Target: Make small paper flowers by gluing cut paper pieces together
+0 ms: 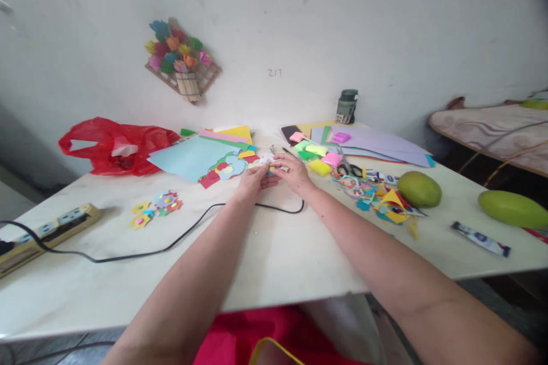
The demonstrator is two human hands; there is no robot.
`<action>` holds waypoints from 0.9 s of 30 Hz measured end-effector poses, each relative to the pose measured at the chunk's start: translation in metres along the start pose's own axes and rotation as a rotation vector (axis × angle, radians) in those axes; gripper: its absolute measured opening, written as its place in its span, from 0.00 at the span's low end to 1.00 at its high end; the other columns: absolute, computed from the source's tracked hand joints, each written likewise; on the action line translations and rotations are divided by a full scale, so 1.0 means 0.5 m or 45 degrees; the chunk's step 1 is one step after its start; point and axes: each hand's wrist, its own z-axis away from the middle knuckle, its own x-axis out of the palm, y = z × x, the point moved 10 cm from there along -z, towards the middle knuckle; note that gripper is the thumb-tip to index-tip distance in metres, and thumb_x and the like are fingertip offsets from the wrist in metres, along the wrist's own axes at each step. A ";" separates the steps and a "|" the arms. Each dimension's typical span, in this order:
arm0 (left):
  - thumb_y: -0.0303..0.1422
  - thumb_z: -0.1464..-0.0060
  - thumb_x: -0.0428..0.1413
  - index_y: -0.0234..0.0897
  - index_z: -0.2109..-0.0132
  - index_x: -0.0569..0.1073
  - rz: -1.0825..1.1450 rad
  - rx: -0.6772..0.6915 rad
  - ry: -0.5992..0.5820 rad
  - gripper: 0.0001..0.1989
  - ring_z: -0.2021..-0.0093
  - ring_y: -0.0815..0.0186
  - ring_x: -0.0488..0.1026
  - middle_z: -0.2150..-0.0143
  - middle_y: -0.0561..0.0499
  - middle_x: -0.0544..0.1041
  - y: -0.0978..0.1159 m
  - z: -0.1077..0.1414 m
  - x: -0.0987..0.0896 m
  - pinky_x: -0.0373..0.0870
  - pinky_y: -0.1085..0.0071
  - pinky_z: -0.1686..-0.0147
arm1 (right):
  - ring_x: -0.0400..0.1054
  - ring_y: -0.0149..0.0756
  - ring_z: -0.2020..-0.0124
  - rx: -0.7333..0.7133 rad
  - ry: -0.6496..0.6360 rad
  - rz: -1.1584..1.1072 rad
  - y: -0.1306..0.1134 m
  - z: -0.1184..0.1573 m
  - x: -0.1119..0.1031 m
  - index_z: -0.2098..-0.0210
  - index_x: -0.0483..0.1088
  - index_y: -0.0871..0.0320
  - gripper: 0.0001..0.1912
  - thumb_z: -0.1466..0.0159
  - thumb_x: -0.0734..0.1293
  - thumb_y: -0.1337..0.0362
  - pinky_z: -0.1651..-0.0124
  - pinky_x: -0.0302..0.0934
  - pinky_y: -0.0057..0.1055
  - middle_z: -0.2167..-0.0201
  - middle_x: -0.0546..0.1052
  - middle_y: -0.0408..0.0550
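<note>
My left hand (255,178) and my right hand (293,172) meet over the middle of the white table (274,251). Between their fingertips is a small white piece (268,159), with a bit of blue and yellow showing by the fingers; its shape is too small to make out. The fingers of both hands are closed around it. Just left of my left hand lie cut paper shapes (231,166) in light blue, red, green and yellow. Finished-looking paper flowers (166,203) with coloured dots rest farther left. A black cable (278,208) runs beneath my wrists.
A red plastic bag (124,145) and a power strip (72,228) are at the left. Clay packs (319,167), paper sheets (377,142), scissors (355,170), paper scraps (391,205), a green fruit (419,189) and a glue tube (480,238) lie right. A bottle (346,106) stands behind.
</note>
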 end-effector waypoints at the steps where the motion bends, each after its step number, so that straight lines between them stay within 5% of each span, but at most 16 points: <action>1: 0.40 0.55 0.61 0.30 0.66 0.72 0.003 0.000 0.004 0.16 0.72 0.65 0.76 0.73 0.47 0.77 0.000 0.000 -0.001 0.74 0.66 0.63 | 0.67 0.37 0.55 0.015 -0.015 -0.004 0.003 0.000 0.002 0.68 0.76 0.52 0.07 0.48 0.68 0.64 0.55 0.62 0.34 0.58 0.73 0.48; 7: 0.40 0.54 0.60 0.30 0.67 0.71 0.021 0.029 0.046 0.15 0.70 0.64 0.77 0.73 0.46 0.77 0.011 0.004 -0.005 0.74 0.66 0.62 | 0.68 0.34 0.63 0.086 0.000 -0.149 0.008 -0.004 -0.005 0.64 0.75 0.54 0.12 0.46 0.67 0.58 0.60 0.62 0.31 0.55 0.72 0.49; 13: 0.42 0.54 0.59 0.31 0.65 0.71 -0.045 0.040 0.048 0.17 0.69 0.62 0.77 0.71 0.45 0.78 0.015 0.003 -0.008 0.74 0.67 0.65 | 0.66 0.33 0.72 0.488 -0.054 -0.287 0.047 0.010 0.002 0.75 0.73 0.59 0.17 0.47 0.65 0.51 0.66 0.60 0.30 0.77 0.73 0.45; 17: 0.43 0.55 0.60 0.32 0.65 0.70 -0.101 0.059 0.053 0.17 0.69 0.61 0.77 0.72 0.46 0.78 0.016 0.001 -0.011 0.74 0.67 0.66 | 0.62 0.29 0.77 0.653 -0.091 -0.418 0.061 0.024 0.013 0.76 0.71 0.60 0.16 0.48 0.66 0.51 0.71 0.57 0.28 0.79 0.72 0.44; 27: 0.42 0.55 0.60 0.32 0.66 0.69 -0.113 0.048 0.015 0.17 0.71 0.64 0.76 0.72 0.49 0.76 0.010 0.004 -0.003 0.74 0.68 0.66 | 0.59 0.27 0.79 0.666 -0.084 -0.449 0.077 0.026 0.021 0.75 0.70 0.61 0.15 0.51 0.67 0.53 0.75 0.53 0.26 0.79 0.72 0.45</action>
